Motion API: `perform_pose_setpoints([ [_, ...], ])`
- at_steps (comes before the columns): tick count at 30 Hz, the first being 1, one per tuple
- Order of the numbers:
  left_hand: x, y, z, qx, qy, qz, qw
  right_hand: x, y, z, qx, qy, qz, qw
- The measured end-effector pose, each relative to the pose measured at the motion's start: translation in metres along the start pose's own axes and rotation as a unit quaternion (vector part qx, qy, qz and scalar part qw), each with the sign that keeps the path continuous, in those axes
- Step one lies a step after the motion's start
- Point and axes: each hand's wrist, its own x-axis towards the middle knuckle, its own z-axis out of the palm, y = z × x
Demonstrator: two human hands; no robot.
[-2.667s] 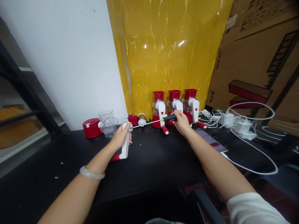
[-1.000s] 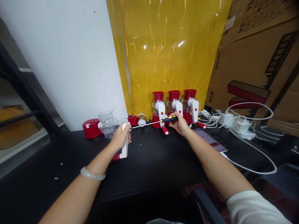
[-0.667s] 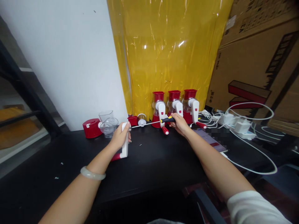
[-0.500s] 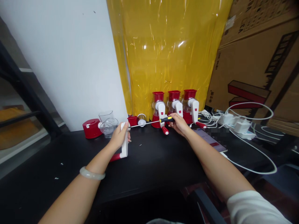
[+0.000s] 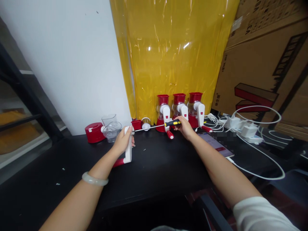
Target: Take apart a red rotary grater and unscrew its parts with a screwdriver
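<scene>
My left hand [image 5: 123,141] is closed round a white crank handle [image 5: 129,151] with a red knob at its lower end, held upright on the black table [image 5: 154,170]. My right hand [image 5: 185,127] grips the black and yellow handle of a screwdriver [image 5: 157,125]. Its long metal shaft runs left, and the tip meets the top of the crank handle by my left thumb. A pale bangle [image 5: 94,179] sits on my left wrist.
Three red and white hand-crank grinders [image 5: 180,110] stand in a row before a yellow plastic sheet [image 5: 173,54]. A red base [image 5: 94,132], clear cups [image 5: 110,127] and small parts [image 5: 141,123] lie left of them. A phone [image 5: 215,144], chargers [image 5: 243,128], white cables and cardboard boxes [image 5: 264,64] fill the right.
The screwdriver handle and my right hand have shifted slightly left and turned a little. My left hand stays on the crank handle in nearly the same spot.
</scene>
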Motion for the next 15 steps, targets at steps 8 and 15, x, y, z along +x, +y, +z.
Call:
perform_pose_setpoints([
  [8,-0.0003,-0.0005,-0.0011,0.0,0.005,0.001,1.0,-0.0036,0.0001,0.0012,-0.102,0.0,-0.024,0.994],
  [15,-0.0009,-0.0001,-0.0002,-0.003,-0.003,-0.005,1.0,-0.0005,0.0029,0.0024,-0.028,0.009,-0.02,0.999],
])
